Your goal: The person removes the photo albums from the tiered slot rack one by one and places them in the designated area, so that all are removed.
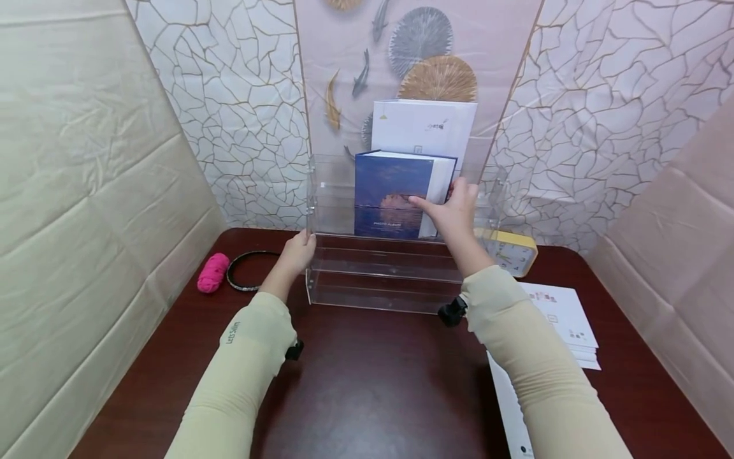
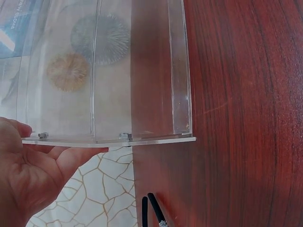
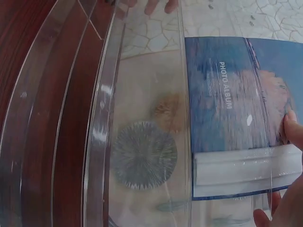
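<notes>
A clear acrylic rack point(image 1: 373, 299) with several tiers stands on the table. My left hand point(image 1: 296, 253) grips the rack's left side panel point(image 2: 111, 142); the left wrist view has the thumb on one face and the fingers on the other. In the top tier a blue photo album point(image 1: 387, 191) with a white strip stands upright, cover forward. My right hand point(image 1: 459, 213) holds it by its right edge, thumb on the cover and fingers behind, partly hidden. Behind the album rises a taller white book point(image 1: 421, 121).
A yellow clock point(image 1: 510, 252) stands by the rack's right end. Nearer on the right lie white booklets point(image 1: 564, 319), partly under my right sleeve. To the left are a pink yarn ball point(image 1: 213, 273) and a black hoop point(image 1: 237, 285). A patterned wall covering point(image 1: 252, 115) hangs behind the table.
</notes>
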A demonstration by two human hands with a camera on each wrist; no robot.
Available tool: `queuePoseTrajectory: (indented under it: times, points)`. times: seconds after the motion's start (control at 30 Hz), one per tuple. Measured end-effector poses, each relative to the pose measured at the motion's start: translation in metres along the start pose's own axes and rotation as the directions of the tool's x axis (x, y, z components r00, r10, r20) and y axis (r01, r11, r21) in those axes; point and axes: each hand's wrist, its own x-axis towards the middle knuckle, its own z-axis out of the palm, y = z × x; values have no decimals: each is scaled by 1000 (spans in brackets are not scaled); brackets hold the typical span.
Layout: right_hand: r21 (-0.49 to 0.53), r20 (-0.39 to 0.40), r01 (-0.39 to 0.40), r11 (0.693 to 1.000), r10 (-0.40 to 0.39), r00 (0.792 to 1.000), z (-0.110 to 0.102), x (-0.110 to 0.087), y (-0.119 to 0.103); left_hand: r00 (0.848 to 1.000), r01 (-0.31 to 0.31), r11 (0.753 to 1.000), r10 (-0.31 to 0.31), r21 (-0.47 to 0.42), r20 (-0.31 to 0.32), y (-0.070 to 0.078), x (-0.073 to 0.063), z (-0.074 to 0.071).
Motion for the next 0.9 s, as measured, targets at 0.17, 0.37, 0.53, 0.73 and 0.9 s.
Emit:
queuePoseTrajectory:
  times: [0.17, 0.37, 0.53, 0.73, 0.9]
  points:
    - [-20, 3, 34, 999, -34, 999, 2, -1, 4, 1000, 13, 1000, -13, 0, 14, -1, -1, 1]
    - [16, 27, 36, 999, -36, 999, 0, 0, 4, 1000, -14, 1000, 15, 24, -11, -2, 0, 2]
    - [14, 28, 53, 998, -54, 998, -1, 5, -1, 1000, -22, 999, 23, 23, -20, -2, 2, 1]
    - [-69, 41, 99, 993, -97, 994, 1, 10, -18, 999, -31, 999, 31, 29, -17, 0, 2, 1]
    - [-94, 53, 165, 982, -160, 986, 4, 13, -34, 999, -35, 998, 36, 44, -14, -2, 1, 0]
